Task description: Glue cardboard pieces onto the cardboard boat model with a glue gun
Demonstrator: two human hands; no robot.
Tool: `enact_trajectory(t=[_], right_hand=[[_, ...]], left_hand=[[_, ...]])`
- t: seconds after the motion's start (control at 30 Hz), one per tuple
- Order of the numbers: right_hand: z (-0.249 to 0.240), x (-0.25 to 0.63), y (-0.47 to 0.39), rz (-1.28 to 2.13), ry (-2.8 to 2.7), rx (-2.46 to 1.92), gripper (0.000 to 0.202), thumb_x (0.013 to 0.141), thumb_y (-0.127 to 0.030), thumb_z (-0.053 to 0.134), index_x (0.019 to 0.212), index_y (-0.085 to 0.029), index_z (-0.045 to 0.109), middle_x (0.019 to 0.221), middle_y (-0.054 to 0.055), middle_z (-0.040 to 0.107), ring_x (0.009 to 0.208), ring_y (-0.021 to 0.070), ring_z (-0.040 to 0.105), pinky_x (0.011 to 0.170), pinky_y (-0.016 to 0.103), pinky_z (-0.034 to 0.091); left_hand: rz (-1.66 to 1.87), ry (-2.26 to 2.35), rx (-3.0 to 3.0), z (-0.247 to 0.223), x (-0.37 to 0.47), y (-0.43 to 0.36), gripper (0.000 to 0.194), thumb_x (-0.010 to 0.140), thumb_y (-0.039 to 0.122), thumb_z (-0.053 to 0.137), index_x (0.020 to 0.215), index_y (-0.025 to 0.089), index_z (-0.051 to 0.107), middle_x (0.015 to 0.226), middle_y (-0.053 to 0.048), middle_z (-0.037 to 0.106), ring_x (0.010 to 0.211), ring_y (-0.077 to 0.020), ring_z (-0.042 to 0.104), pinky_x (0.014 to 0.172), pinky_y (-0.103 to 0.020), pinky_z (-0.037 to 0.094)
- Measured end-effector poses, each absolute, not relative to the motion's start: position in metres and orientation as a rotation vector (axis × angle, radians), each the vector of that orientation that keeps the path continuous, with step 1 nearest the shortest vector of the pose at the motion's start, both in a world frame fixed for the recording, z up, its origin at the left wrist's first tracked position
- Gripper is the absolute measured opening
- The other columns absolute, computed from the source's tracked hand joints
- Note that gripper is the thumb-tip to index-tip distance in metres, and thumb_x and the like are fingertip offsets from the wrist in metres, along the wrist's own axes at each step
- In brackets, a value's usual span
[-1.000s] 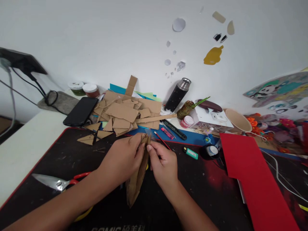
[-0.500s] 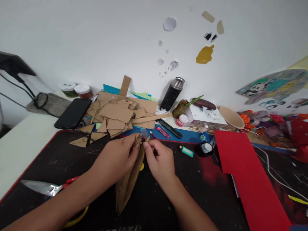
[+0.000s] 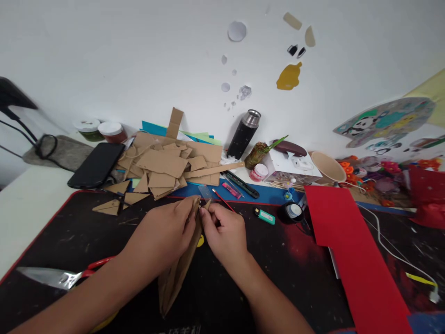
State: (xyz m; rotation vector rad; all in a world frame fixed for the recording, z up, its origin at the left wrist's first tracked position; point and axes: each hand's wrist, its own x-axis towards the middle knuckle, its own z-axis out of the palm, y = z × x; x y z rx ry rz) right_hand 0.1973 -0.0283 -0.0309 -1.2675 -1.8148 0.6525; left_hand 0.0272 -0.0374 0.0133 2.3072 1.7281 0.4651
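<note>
A long folded cardboard piece (image 3: pixel 179 278), narrow and pointed at its near end, slants between my hands over the dark mat. My left hand (image 3: pixel 168 232) is closed on its upper part, thumb against the side. At the far tip, my right hand (image 3: pixel 222 227) pinches the cardboard's other edge between thumb and fingers. The two edges stand slightly apart there. Below my left forearm lie scissors (image 3: pixel 66 278) with red handles, partly covered by the arm. A small yellow piece (image 3: pixel 200 240) shows beside the cardboard.
Cardboard scraps (image 3: pixel 163 162) are heaped at the back, left of a black thermos (image 3: pixel 244 134). A black phone (image 3: pixel 97 164) lies at the left. A green lighter (image 3: pixel 264 216), a utility knife (image 3: pixel 241 184) and a large red sheet (image 3: pixel 358 260) are to the right.
The view has shifted slightly, so most things sit a little further left. Both hands keep their hold on the cardboard, its far edges a bit closer together.
</note>
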Motion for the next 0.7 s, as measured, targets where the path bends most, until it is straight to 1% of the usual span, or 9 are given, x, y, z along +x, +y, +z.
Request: enact_trajectory(t=[0.17, 0.23, 0.37, 0.53, 0.7], right_hand=[[-0.0307, 0.1975, -0.0278, 0.660, -1.847, -1.229, 0.030, 0.105, -0.028, 0.058, 0.078, -0.021, 0.071, 0.065, -0.001, 0.066, 0.056, 0.0140, 0.056, 0.058, 0.026, 0.039], [-0.0317, 0.1970, -0.0273, 0.650, -1.843, -1.230, 0.030, 0.105, -0.028, 0.058, 0.079, -0.021, 0.071, 0.064, -0.001, 0.065, 0.056, 0.0141, 0.057, 0.059, 0.026, 0.039], [-0.0331, 0.1967, -0.0251, 0.693, -1.797, -1.267, 0.027, 0.102, -0.030, 0.061, 0.077, -0.022, 0.068, 0.060, -0.003, 0.061, 0.054, 0.0134, 0.055, 0.057, 0.025, 0.040], [-0.0314, 0.1987, -0.0234, 0.791, -1.767, -1.293, 0.024, 0.103, -0.034, 0.061, 0.087, -0.021, 0.074, 0.069, 0.000, 0.070, 0.061, 0.0152, 0.063, 0.060, 0.025, 0.046], [-0.0310, 0.1996, -0.0250, 0.801, -1.787, -1.289, 0.023, 0.105, -0.031, 0.059, 0.094, -0.022, 0.078, 0.073, 0.001, 0.077, 0.063, 0.0167, 0.070, 0.062, 0.025, 0.049]], left_hand=[[0.490, 1.700, 2.313, 0.0134, 0.0276, -0.0368, 0.026, 0.101, 0.024, 0.041, 0.097, 0.020, 0.067, 0.073, -0.007, 0.075, 0.065, -0.0268, 0.075, 0.061, -0.034, 0.051], [0.483, 1.700, 2.311, 0.0130, 0.0277, -0.0366, 0.027, 0.101, 0.024, 0.040, 0.096, 0.021, 0.066, 0.072, -0.007, 0.075, 0.065, -0.0263, 0.075, 0.062, -0.034, 0.051], [0.442, 1.728, 2.289, 0.0125, 0.0277, -0.0371, 0.026, 0.101, 0.026, 0.042, 0.102, 0.020, 0.067, 0.080, -0.007, 0.079, 0.070, -0.0259, 0.077, 0.064, -0.033, 0.052], [0.378, 1.717, 2.277, 0.0133, 0.0290, -0.0391, 0.029, 0.102, 0.025, 0.042, 0.110, 0.019, 0.069, 0.090, -0.010, 0.082, 0.077, -0.0285, 0.079, 0.068, -0.036, 0.055], [0.358, 1.700, 2.276, 0.0131, 0.0309, -0.0395, 0.030, 0.102, 0.023, 0.040, 0.108, 0.017, 0.068, 0.089, -0.012, 0.081, 0.077, -0.0307, 0.079, 0.070, -0.040, 0.056]])
